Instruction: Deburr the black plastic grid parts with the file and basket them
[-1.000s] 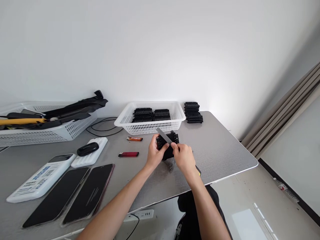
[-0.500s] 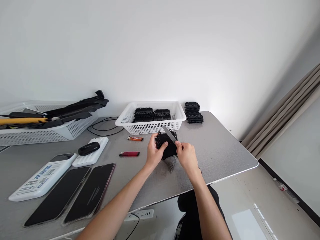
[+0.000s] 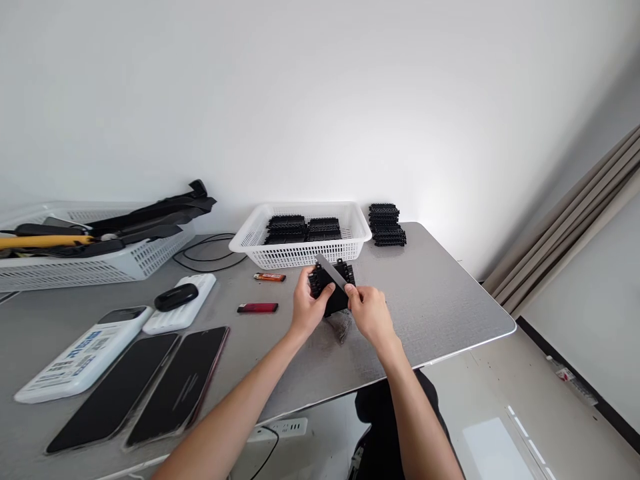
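My left hand (image 3: 310, 308) grips a black plastic part (image 3: 336, 301) by its left side, thumb lying on the face. The part is flat, with toothed edges, and is held tilted above the table. In my right hand (image 3: 371, 312) is a flat grey metal blade (image 3: 331, 272), pinched at its lower end. It slants up to the left across the upper part of the plastic piece; its handle, if any, is hidden in the fingers. Just below the part lies a dark grey fuzzy clump (image 3: 341, 328) on the table.
Behind my hands stands a white basket (image 3: 303, 256) with similar black parts; more are stacked (image 3: 386, 225) at its right. Two lighters (image 3: 257, 308), phones (image 3: 177, 387), power banks (image 3: 85, 357) and a mouse (image 3: 177, 297) lie leftward, before another basket (image 3: 145, 260). The table's edge (image 3: 467, 343) is at right.
The metal blade and my right hand have shifted slightly left and down across the black plastic part. My left hand keeps its hold, nearly still.
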### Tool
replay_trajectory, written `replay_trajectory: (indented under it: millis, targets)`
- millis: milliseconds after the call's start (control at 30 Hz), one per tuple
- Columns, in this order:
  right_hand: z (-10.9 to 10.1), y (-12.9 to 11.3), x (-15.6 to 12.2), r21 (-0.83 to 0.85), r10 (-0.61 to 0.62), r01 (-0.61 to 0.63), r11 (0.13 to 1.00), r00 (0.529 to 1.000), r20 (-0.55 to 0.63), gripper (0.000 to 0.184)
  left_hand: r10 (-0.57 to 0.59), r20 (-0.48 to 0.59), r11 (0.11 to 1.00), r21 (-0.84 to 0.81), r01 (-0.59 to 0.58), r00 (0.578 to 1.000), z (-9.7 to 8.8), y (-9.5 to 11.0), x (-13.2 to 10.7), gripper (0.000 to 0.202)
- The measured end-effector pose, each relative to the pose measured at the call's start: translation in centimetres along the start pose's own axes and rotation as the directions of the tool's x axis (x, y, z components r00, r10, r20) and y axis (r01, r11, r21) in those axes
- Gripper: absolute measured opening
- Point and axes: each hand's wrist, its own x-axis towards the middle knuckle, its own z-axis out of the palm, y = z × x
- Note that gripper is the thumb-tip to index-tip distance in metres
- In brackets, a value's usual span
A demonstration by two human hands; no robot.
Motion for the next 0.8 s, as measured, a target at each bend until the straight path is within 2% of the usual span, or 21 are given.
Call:
replay_trajectory:
  millis: [200, 333, 533, 700, 800]
  targets:
    - [0.11, 0.32, 0.17, 0.022, 0.026, -0.025, 0.999, 0.998, -0.053, 0.050, -0.018, -0.002, 1.000, -0.004, 0.018, 1.000, -0.04, -0.27, -0.04, 0.037]
    - [0.35, 0.21, 0.09, 0.057, -0.023, 0.023, 0.998, 1.000, -0.001, 0.051, 0.014, -0.013, 1.000, 0.016, -0.014, 1.000, -0.13, -0.53, 0.03, 0.038]
    - [0.70, -0.20, -0.09, -0.010, 0.033, -0.034, 0.999, 0.999, -0.031, 0.049, 0.023, 0.028, 0.999, 0.032, -0.024, 0.999, -0.11, -0.80, 0.01, 0.036]
    - [0.47, -0.34, -0.20, 0.006, -0.017, 0.017, 1.000, 1.000, 0.012, 0.048, 0.066, 0.013, 0.996, 0.055, -0.066, 0.998, -0.17, -0.75, 0.08, 0.035]
    - [0.32, -0.10, -0.07, -0.003, -0.002, 0.002, 1.000, 1.000, 0.017, 0.048, 0.076, 0.020, 0.994, 0.074, -0.077, 0.997, -0.21, -0.82, 0.09, 0.034]
